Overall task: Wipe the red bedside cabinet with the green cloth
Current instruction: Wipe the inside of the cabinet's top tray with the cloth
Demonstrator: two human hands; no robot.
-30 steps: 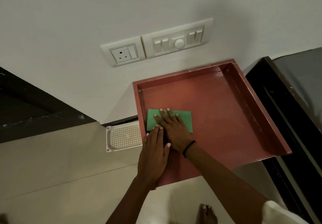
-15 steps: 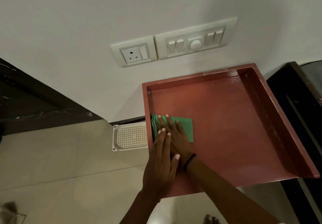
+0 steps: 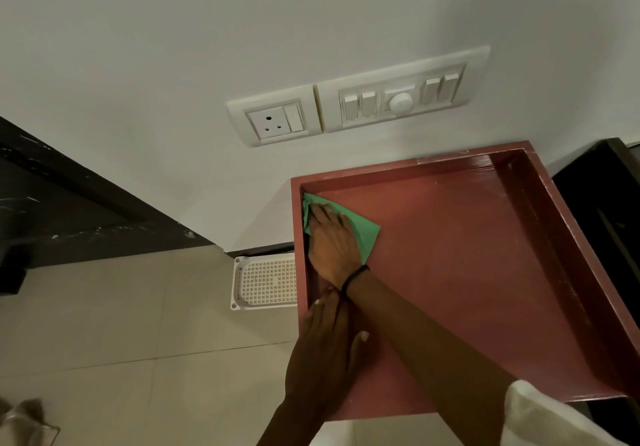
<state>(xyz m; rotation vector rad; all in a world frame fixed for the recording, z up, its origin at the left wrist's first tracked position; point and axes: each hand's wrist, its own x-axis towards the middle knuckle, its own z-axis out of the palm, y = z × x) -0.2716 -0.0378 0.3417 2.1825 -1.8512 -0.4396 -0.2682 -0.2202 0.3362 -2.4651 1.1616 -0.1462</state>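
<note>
1. Red bedside cabinet (image 3: 467,289) stands against the wall, under a socket plate (image 3: 277,120) and a switch panel (image 3: 401,99); a white perforated tray (image 3: 266,281) lies on the floor at its left, dark furniture (image 3: 599,210) at its right.
2. Its rimmed top (glossy, scuffed) holds the green cloth (image 3: 367,235) in the far-left corner, bunched against the rim.
3. Right hand (image 3: 333,243) presses the cloth, fingers straight and together; left hand (image 3: 327,345) lies flat beside the right wrist, fingers straight.

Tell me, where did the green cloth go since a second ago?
The right hand slid the green cloth along the left rim of the red cabinet into the far corner. The left hand stayed flat near the front. Nothing was let go.
</note>
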